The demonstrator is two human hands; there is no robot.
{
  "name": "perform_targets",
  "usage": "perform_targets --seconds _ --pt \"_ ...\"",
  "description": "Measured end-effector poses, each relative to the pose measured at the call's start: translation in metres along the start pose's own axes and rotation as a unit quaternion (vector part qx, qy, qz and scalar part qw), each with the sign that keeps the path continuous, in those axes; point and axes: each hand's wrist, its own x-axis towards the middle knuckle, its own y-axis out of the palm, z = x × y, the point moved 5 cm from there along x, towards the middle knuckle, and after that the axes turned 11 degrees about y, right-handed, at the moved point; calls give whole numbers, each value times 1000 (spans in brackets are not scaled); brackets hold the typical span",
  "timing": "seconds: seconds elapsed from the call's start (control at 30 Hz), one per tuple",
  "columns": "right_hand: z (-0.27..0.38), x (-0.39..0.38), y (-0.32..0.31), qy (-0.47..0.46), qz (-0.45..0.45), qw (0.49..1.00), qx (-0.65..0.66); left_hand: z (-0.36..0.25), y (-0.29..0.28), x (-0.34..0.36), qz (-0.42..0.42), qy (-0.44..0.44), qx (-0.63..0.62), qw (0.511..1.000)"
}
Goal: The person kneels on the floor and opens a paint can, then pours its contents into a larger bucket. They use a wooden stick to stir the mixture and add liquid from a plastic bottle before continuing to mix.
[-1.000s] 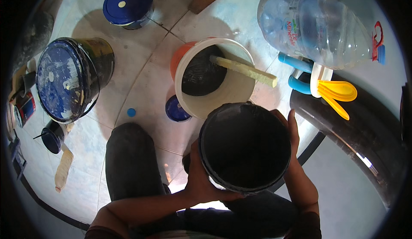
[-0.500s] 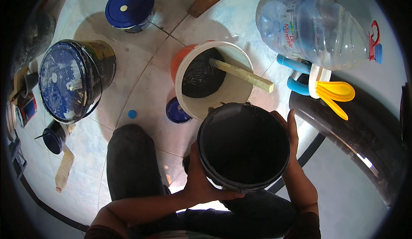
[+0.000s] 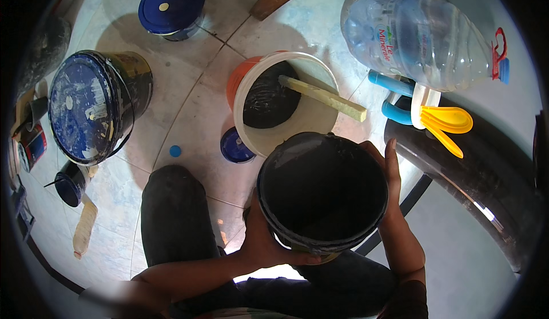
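Both my hands grip a dark bucket (image 3: pixel 320 193) above my lap, its blackened inside facing up. My left hand (image 3: pixel 263 239) wraps the lower left side, thumb along the near side; my right hand (image 3: pixel 389 187) holds the right side, fingers bent against the wall. Just beyond it is a larger orange bucket (image 3: pixel 237 81) with a whitish interior and dark, wet-looking material at the bottom. A pale stick (image 3: pixel 337 101) rests across its inside, sticking out over the rim. A small blue lidded tub (image 3: pixel 234 144) sits beside that bucket.
At left are a paint-smeared blue-lidded bucket (image 3: pixel 80 107), a small dark pot (image 3: pixel 68 184) and a pale bottle (image 3: pixel 86 227); farther back, another lidded tub (image 3: pixel 171 4). At right, a large water bottle (image 3: pixel 417 41) lies beside blue-and-yellow plastic pieces (image 3: pixel 443 119) and a glossy black curved object (image 3: pixel 474 193).
The held bucket has shifted slightly up and left toward the orange bucket, and both my hands have moved with it. The things around it stay put.
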Motion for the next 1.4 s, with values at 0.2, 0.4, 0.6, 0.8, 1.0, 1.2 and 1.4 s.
perform_targets --seconds 0.2,0.4,0.6,0.8,1.0,1.2,1.4 --pt "3 2 5 0 13 1000 1 -1 -4 -1 -12 -51 -34 998" --pt "8 2 8 5 1 1000 -23 -1 -5 0 -10 -55 -60 997" --pt "8 3 8 8 3 1000 -17 0 -6 0 6 -62 -25 998" --pt "10 3 11 11 -8 1000 -9 1 -5 0 3 -35 -8 999" --pt "10 5 8 13 9 1000 -3 7 -4 -3 12 -53 -9 998" --pt "13 3 12 6 0 1000 -13 2 -6 0 8 -81 -38 996" --pt "10 4 12 6 -3 1000 2 2 -8 1 -8 -56 -51 997"
